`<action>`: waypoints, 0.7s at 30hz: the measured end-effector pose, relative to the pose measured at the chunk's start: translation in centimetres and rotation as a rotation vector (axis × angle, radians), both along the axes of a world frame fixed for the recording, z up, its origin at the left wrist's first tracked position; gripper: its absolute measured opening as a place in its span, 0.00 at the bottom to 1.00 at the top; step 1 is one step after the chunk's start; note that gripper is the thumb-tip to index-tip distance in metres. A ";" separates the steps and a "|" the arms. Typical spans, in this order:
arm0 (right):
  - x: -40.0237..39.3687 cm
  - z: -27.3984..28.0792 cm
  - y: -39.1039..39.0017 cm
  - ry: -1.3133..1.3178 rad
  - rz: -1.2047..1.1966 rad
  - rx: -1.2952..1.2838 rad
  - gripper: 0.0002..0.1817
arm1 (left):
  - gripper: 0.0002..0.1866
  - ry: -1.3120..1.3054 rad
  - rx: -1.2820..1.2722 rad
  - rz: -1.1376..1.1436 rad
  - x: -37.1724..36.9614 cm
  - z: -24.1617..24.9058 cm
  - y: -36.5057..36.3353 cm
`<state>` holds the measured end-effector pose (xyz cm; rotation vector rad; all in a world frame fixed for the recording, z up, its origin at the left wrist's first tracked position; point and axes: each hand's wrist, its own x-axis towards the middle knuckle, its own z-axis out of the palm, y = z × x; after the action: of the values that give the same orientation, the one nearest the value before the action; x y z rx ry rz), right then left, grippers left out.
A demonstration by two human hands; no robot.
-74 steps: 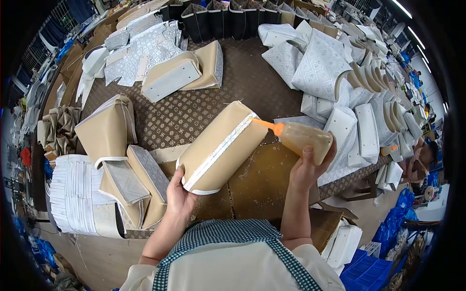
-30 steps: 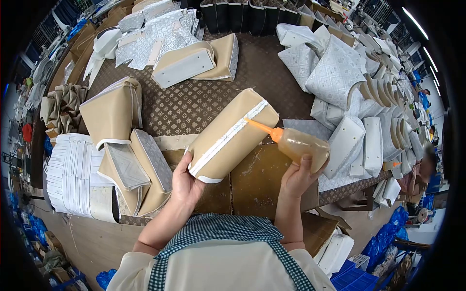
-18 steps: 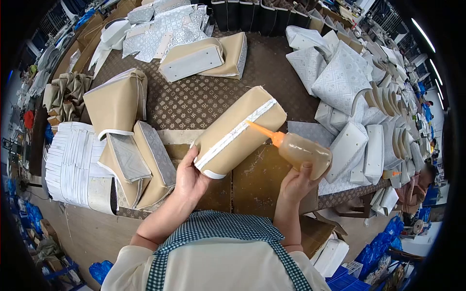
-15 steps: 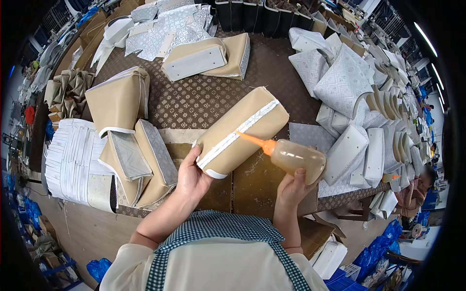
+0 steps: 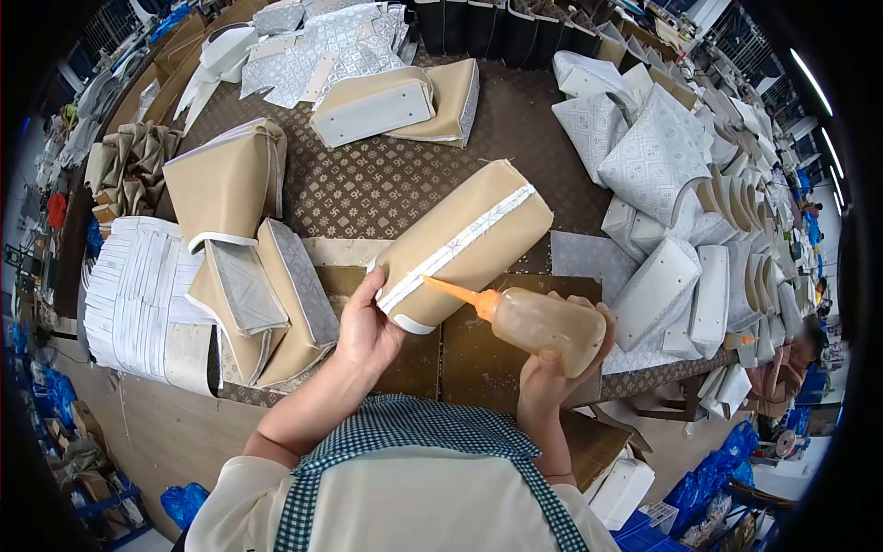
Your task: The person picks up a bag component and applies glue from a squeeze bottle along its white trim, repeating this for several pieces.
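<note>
My left hand [image 5: 368, 322] grips the lower left end of a tan bag piece [image 5: 478, 221], held tilted in front of me. A white patterned strip [image 5: 483, 228] runs lengthwise along its upper face, and white edging shows at the near end. My right hand [image 5: 550, 373] is wrapped round a clear squeeze bottle [image 5: 550, 329] with cloudy amber contents. Its orange nozzle [image 5: 455, 291] points left, the tip right at the lower part of the strip.
Tan bag pieces [image 5: 225, 184] stand at the left beside a stack of white strips [image 5: 138, 294]. More tan pieces [image 5: 372, 115] lie at the back. White patterned bag pieces [image 5: 653, 161] crowd the right side. A brown board [image 5: 478, 354] lies beneath my hands.
My right hand has moved the bottle left and down, so the nozzle tip has slid along the strip toward my left hand. The left hand keeps its hold on the tan bag piece.
</note>
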<state>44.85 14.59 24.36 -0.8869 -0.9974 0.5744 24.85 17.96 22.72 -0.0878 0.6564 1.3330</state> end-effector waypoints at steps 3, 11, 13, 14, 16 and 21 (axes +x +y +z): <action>0.6 0.1 0.7 -0.055 -0.105 0.073 0.45 | 0.23 0.008 -0.002 0.007 -0.1 0.0 0.0; 1.0 0.2 0.8 -0.070 -0.120 0.108 0.46 | 0.23 0.000 -0.004 0.005 0.0 0.1 0.0; 1.0 0.1 1.0 -0.087 -0.098 0.122 0.45 | 0.23 0.004 -0.014 0.000 -0.1 0.1 0.0; 1.4 0.0 1.3 -0.087 -0.142 0.136 0.45 | 0.23 0.006 -0.018 -0.003 -0.1 0.1 -0.1; 2.2 0.0 2.4 -0.089 -0.231 0.168 0.45 | 0.23 0.012 -0.011 -0.004 -0.1 0.1 -0.2; 1.6 0.3 2.4 -0.069 -0.145 0.161 0.45 | 0.23 -0.003 0.005 0.008 0.1 0.5 -0.1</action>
<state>46.50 16.97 24.66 -0.8320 -1.0179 0.3379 24.93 17.85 23.19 -0.0887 0.6504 1.3418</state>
